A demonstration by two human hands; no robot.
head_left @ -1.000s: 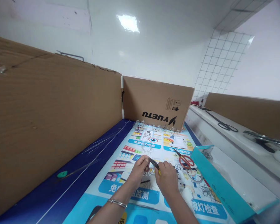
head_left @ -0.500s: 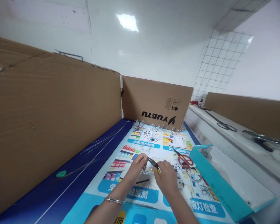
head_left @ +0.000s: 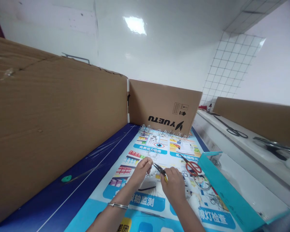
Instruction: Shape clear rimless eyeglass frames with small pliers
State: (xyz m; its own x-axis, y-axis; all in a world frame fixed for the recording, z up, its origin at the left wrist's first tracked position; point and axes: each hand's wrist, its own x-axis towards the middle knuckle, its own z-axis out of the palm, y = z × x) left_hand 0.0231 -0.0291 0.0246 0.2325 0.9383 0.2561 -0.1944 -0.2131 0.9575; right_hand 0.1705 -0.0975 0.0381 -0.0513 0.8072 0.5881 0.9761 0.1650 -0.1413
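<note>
My right hand is closed round the yellow-and-black handles of a pair of needle-nose pliers. The pliers' jaws are slightly parted and point at my left fingertips. My left hand is closed in a pinch, a little apart from the jaw tips; what it pinches is too small to make out. Clear, glittery pieces show just beneath my left fingers. Below both hands, a dark thin rod and fine wires lie on the printed sheet.
Red-handled scissors lie right of my hands, beside a teal box. A wire bundle is near the box. Cardboard panels stand left and behind. A clear beaded strand lies at the back. A green object sits left.
The pliers' jaws have parted a little, and their tips now stand slightly away from my left fingers. The whole view has shifted slightly.
</note>
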